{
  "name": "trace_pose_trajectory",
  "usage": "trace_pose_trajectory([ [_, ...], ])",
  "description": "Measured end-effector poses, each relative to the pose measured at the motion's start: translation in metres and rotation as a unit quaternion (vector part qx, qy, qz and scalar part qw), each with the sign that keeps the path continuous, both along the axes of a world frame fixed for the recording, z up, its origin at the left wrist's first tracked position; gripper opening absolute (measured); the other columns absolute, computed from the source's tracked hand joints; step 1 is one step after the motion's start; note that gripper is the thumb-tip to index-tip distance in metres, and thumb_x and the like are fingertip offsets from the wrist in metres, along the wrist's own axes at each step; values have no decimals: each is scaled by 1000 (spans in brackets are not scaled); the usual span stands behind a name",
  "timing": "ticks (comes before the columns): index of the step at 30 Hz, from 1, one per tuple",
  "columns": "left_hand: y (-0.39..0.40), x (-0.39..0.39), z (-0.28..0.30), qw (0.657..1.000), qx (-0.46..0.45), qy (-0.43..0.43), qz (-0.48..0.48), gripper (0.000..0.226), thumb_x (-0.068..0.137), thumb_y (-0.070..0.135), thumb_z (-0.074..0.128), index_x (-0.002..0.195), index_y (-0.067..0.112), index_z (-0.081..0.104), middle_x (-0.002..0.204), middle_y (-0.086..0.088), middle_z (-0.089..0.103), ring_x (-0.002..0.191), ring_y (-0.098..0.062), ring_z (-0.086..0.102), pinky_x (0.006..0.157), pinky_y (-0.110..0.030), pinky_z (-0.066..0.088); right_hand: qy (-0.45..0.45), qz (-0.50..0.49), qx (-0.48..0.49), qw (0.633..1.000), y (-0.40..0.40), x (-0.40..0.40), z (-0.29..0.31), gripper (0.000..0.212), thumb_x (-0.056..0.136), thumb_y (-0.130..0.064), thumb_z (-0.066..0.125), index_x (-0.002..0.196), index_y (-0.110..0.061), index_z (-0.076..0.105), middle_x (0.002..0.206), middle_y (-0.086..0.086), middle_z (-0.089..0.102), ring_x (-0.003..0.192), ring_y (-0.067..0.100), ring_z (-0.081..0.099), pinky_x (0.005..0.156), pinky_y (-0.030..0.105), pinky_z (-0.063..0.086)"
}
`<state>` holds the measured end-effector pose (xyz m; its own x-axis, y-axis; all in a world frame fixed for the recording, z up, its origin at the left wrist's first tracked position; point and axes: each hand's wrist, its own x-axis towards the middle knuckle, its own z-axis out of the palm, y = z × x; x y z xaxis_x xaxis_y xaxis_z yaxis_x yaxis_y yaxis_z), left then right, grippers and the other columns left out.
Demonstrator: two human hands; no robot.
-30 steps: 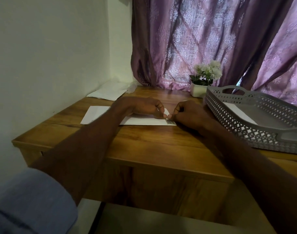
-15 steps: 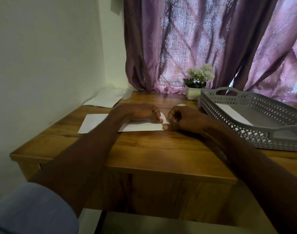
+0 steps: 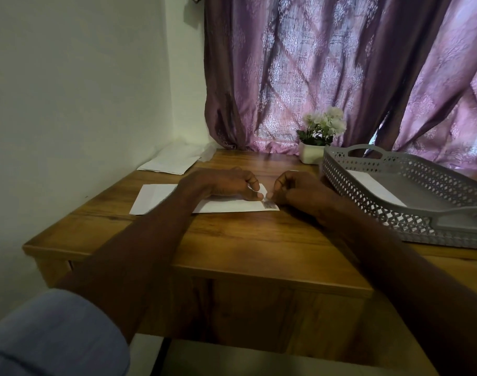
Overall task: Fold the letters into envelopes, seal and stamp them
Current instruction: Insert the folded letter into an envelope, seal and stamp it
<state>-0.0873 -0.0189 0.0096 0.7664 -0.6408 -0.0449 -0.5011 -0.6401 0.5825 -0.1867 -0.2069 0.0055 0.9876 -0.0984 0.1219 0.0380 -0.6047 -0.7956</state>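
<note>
Head view, near to far: blue sleeve (image 3: pixel 50 335) bottom left, both bare forearms reaching over the front edge of a wooden desk (image 3: pixel 245 240), glossy grain, rectangular top. Flat white envelope (image 3: pixel 156 198) lies mid-desk, long side toward the person. Left hand (image 3: pixel 226 184) rests on it, fingers curled, fingertips pressing the paper near its right end. Right hand (image 3: pixel 294 192) sits at the envelope's right corner, fingers curled in tight beside a small dark-printed stamp (image 3: pixel 269 205); whether it pinches anything can't be told. Right of that, grey plastic tray (image 3: pixel 394 210), lattice-perforated walls, cut-out handles, white sheet (image 3: pixel 373 187) inside. Further back, loose white papers (image 3: pixel 172 161) in the left corner, small white pot with pale flowers (image 3: pixel 317 139). Plain white wall (image 3: pixel 77 90) on the left, purple patterned curtain (image 3: pixel 340 66) behind.
</note>
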Motion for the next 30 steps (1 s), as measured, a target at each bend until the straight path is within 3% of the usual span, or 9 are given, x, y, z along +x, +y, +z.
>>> trace_pose_trajectory([
  [2, 0, 0, 0, 1000, 1, -6, 2, 33, 94, 47, 70, 119, 27, 64, 117, 12, 48, 105, -10, 49, 87, -31, 43, -21, -24, -8, 999, 5, 2, -3, 16, 83, -8, 82, 90, -11, 68, 77, 8, 73, 57, 12, 63, 50, 27, 51],
  [5, 1, -2, -1, 999, 13, -30, -2, 26, 101, 47, 58, 115, 26, 64, 116, 11, 51, 102, -7, 50, 86, -30, 41, -56, -91, -35, 994, 9, 4, -9, 4, 88, -6, 69, 88, -8, 72, 79, 9, 75, 66, 17, 70, 57, 32, 57],
  [7, 3, -3, -3, 998, -14, -56, -1, 28, 107, 44, 49, 109, 22, 66, 105, 15, 57, 95, -2, 52, 79, -25, 40, -77, -118, -43, 989, 11, 7, -12, 9, 88, -12, 66, 83, -11, 73, 68, 3, 73, 54, 10, 66, 44, 21, 47],
  [9, 1, -7, -6, 990, -71, -122, 31, 35, 109, 35, 47, 93, 15, 71, 91, 11, 64, 88, -7, 60, 77, -32, 44, -87, -133, -71, 985, 16, 8, -12, 12, 90, -19, 65, 80, -16, 70, 65, -5, 68, 59, 8, 64, 47, 16, 41],
  [12, -4, -15, -9, 940, -98, -304, 117, 38, 106, 28, 45, 75, 12, 61, 76, 0, 61, 80, -24, 61, 84, -44, 46, -105, -159, -123, 974, 21, 11, -17, 15, 94, -25, 61, 80, -20, 65, 72, -10, 59, 80, 15, 58, 68, 25, 37],
  [15, 2, -28, -10, 891, -124, -399, 179, 38, 108, 32, 41, 85, 14, 64, 82, -2, 62, 80, -24, 61, 89, -47, 45, -144, -128, -172, 966, 23, 7, -21, 17, 100, -27, 55, 89, -21, 66, 79, -5, 63, 79, 16, 57, 70, 30, 42],
  [18, 24, -40, -12, 830, -55, -482, 276, 19, 105, 24, 56, 102, 10, 69, 97, -10, 67, 90, -28, 67, 87, -49, 51, -201, -73, -224, 951, 28, -2, -21, 17, 102, -25, 53, 99, -17, 67, 95, 4, 69, 88, 23, 64, 76, 35, 49],
  [25, 102, -95, -25, 779, -2, -300, 550, 53, 84, 30, 72, 126, 3, 51, 131, -20, 54, 121, -40, 52, 100, -51, 42, -192, -42, -317, 928, 40, -19, -21, 34, 104, -41, 49, 127, -21, 63, 122, 11, 58, 115, 31, 54, 92, 40, 46],
  [30, 104, -111, -29, 789, 68, -248, 559, 50, 94, 48, 57, 119, 6, 63, 135, -19, 51, 126, -38, 45, 108, -46, 33, -170, -84, -332, 924, 42, -25, -19, 38, 104, -42, 45, 124, -15, 64, 122, 12, 60, 111, 32, 58, 90, 43, 49],
])
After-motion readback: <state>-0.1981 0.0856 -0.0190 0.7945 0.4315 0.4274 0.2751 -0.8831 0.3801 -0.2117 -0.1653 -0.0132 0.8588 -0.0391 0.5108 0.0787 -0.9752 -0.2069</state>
